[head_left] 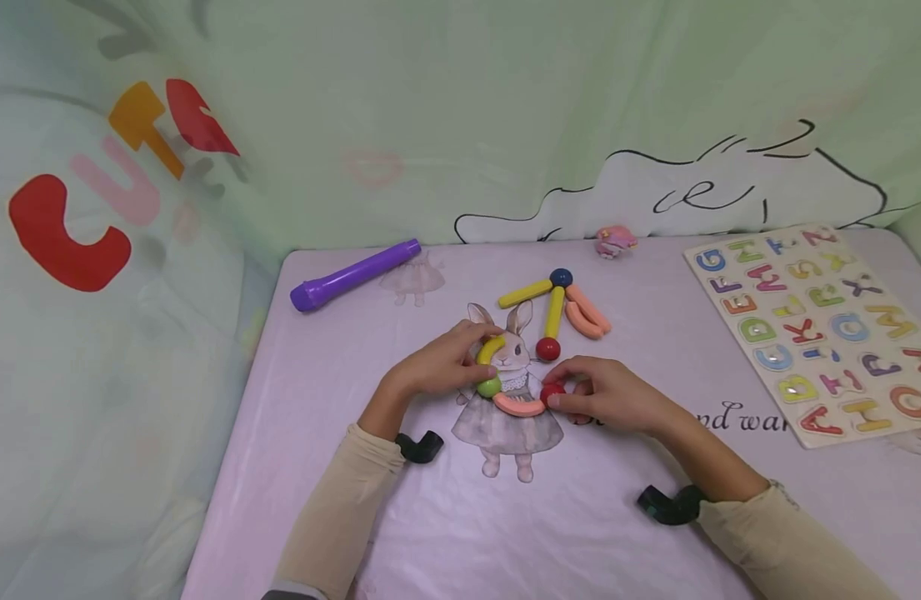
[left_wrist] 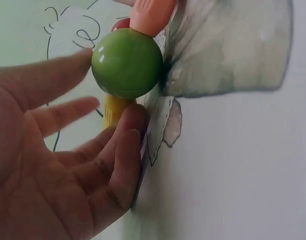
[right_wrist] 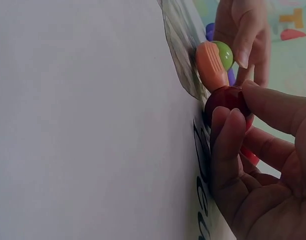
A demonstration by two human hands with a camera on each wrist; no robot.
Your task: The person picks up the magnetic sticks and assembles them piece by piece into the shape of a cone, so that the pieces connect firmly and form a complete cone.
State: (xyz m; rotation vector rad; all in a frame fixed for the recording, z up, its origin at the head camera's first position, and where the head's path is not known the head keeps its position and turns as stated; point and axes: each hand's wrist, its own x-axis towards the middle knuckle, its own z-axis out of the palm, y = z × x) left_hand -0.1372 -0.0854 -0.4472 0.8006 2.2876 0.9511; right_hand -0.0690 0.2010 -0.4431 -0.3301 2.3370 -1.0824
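A chain of toy building pieces lies on the printed rabbit: a yellow curved stick (head_left: 487, 351), a green ball (left_wrist: 127, 62), a salmon curved stick (head_left: 520, 406) and a red ball (right_wrist: 226, 104). My left hand (head_left: 448, 362) holds the chain's left end, thumb at the green ball and fingers around the yellow stick. Opposite it, my right hand (head_left: 618, 396) pinches the red ball between thumb and fingers. Partly hidden behind the right fingers is another red piece (right_wrist: 250, 155). The salmon stick joins the green and red balls.
Just beyond, a blue ball (head_left: 561, 278) joins straight sticks, with a second red ball (head_left: 548, 348) at one end. A purple toy microphone (head_left: 355, 275) lies back left, a small pink toy (head_left: 615, 241) at the back edge. An alphabet board (head_left: 786, 392) is at right.
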